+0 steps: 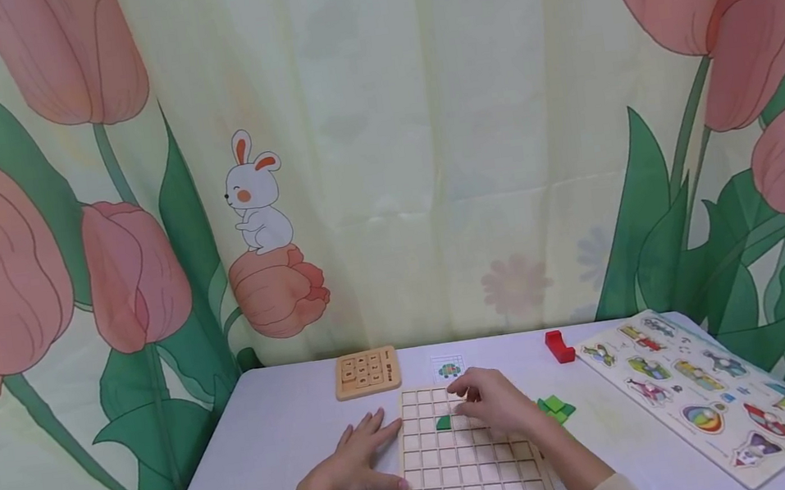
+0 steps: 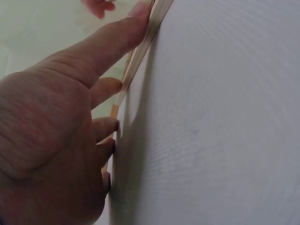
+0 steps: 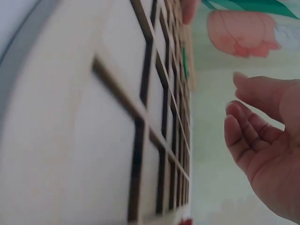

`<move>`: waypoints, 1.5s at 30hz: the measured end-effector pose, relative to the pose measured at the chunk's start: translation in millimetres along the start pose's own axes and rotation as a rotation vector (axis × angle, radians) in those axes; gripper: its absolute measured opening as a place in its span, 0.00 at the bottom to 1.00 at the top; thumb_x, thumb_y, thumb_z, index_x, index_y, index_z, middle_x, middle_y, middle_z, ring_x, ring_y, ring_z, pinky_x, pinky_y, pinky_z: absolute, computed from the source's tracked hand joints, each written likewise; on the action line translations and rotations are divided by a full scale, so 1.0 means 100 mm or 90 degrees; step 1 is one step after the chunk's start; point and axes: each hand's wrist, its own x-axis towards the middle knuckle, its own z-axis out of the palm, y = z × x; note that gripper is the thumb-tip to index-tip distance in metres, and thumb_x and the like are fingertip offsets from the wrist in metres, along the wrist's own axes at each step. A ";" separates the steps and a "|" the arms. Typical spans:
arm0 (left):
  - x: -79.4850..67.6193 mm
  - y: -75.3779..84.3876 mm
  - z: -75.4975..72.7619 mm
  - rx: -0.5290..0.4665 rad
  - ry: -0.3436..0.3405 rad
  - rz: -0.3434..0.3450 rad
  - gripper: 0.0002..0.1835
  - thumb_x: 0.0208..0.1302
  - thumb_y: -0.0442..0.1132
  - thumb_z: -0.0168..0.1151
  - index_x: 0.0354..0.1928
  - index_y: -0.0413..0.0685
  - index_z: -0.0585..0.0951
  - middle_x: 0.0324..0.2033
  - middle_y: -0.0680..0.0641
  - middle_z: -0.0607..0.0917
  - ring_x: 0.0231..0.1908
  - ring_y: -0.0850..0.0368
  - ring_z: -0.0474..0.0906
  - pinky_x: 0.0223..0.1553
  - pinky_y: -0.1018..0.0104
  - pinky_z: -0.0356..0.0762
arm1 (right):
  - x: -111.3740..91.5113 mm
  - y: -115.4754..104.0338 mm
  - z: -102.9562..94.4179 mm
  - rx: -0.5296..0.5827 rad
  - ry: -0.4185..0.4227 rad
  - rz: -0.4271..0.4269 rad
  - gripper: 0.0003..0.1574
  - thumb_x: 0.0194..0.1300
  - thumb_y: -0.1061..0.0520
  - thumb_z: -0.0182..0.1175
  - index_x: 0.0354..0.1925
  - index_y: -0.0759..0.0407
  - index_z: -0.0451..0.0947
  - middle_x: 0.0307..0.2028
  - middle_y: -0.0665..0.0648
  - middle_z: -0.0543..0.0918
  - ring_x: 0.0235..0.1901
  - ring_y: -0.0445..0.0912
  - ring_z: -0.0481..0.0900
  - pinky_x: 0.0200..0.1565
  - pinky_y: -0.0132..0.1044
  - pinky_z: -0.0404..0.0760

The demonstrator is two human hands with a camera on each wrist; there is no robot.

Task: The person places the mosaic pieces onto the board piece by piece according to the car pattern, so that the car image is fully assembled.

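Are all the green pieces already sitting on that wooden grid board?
No, only one green piece shows on the wooden grid board, while other green tiles lie on the white tabletop.

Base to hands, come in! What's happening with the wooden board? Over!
Left hand touching left edge of wooden board. Right hand above it, no piece showing. One green piece visible on board. Right hand hides part.

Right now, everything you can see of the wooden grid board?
The wooden grid board lies flat on the pale tabletop: light, wood-looking, squarish, with a raised rim and thin strips dividing it into square cells. One cell toward its far side holds a green piece. The left hand touches its left edge; the right hand hovers above, hiding some cells.
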 end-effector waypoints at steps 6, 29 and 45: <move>-0.02 0.01 0.00 -0.005 0.004 0.002 0.55 0.50 0.67 0.78 0.79 0.59 0.66 0.82 0.38 0.54 0.82 0.36 0.44 0.80 0.31 0.36 | -0.19 0.13 -0.34 0.018 0.100 0.061 0.18 0.66 0.58 0.72 0.54 0.51 0.86 0.48 0.55 0.86 0.40 0.44 0.78 0.38 0.28 0.82; -0.02 -0.02 0.02 0.007 0.015 0.022 0.56 0.51 0.68 0.76 0.79 0.56 0.66 0.82 0.36 0.54 0.82 0.34 0.45 0.79 0.30 0.36 | -0.52 0.74 -0.90 -0.021 0.063 0.158 0.18 0.66 0.62 0.69 0.55 0.59 0.86 0.48 0.60 0.87 0.41 0.47 0.78 0.37 0.31 0.82; -0.01 -0.03 0.04 0.013 0.013 0.019 0.55 0.52 0.70 0.75 0.79 0.58 0.66 0.82 0.36 0.55 0.82 0.35 0.45 0.80 0.31 0.37 | -0.57 0.86 -0.85 -0.037 0.022 0.217 0.15 0.63 0.66 0.70 0.49 0.56 0.89 0.41 0.52 0.85 0.38 0.47 0.77 0.39 0.36 0.80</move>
